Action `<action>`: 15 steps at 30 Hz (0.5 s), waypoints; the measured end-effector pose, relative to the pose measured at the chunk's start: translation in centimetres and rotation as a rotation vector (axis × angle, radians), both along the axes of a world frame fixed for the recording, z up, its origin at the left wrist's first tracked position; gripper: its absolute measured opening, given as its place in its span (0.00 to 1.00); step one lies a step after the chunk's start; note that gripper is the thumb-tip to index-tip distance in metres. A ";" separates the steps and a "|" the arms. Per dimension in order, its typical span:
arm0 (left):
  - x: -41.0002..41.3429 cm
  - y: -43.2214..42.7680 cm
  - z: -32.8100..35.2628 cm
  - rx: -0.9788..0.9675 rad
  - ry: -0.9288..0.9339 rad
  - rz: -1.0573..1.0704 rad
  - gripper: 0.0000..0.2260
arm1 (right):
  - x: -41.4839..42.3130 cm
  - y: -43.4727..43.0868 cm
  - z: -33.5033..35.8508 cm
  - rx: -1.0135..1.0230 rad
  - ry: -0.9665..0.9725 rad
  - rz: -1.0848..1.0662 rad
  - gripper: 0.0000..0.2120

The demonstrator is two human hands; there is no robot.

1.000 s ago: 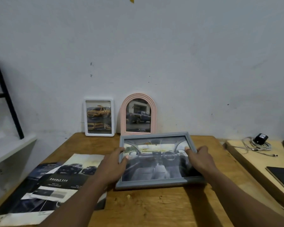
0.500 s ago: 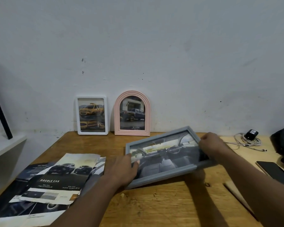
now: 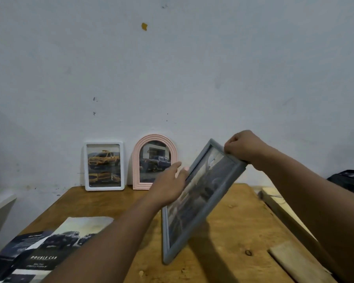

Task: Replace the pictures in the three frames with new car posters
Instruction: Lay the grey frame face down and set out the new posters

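Note:
A grey rectangular frame (image 3: 200, 199) with a car-interior picture is tilted up on end above the wooden table (image 3: 229, 227). My right hand (image 3: 244, 146) grips its upper corner with curled fingers. My left hand (image 3: 168, 185) lies flat against the frame's left edge, fingers straight. A white frame (image 3: 104, 166) with a yellow truck picture and a pink arched frame (image 3: 149, 160) with a dark truck picture lean on the wall at the table's back. Loose car posters (image 3: 49, 248) lie at the front left.
A white shelf edge (image 3: 0, 203) sits at the far left. A second wooden board (image 3: 290, 256) adjoins the table on the right, with a dark object (image 3: 349, 180) behind it. The white wall (image 3: 172, 68) stands right behind the table.
The grey frame has been lifted from nearly flat on the table to steeply tilted on end. My right hand rose with its corner; my left hand shifted to its left edge.

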State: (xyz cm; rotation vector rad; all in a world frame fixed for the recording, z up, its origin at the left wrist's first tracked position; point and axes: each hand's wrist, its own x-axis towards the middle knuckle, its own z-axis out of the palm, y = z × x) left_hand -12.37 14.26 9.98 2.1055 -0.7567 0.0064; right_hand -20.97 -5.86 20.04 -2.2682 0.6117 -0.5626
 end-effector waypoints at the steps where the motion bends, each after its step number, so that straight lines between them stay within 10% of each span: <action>1: -0.2 -0.3 1.7 -0.055 -0.018 -0.015 0.27 | 0.1 0.9 0.6 0.014 -0.017 0.024 0.07; 15: -0.2 6.4 12.5 -0.098 -0.085 0.099 0.24 | 2.8 10.5 -0.2 0.455 -0.149 0.385 0.10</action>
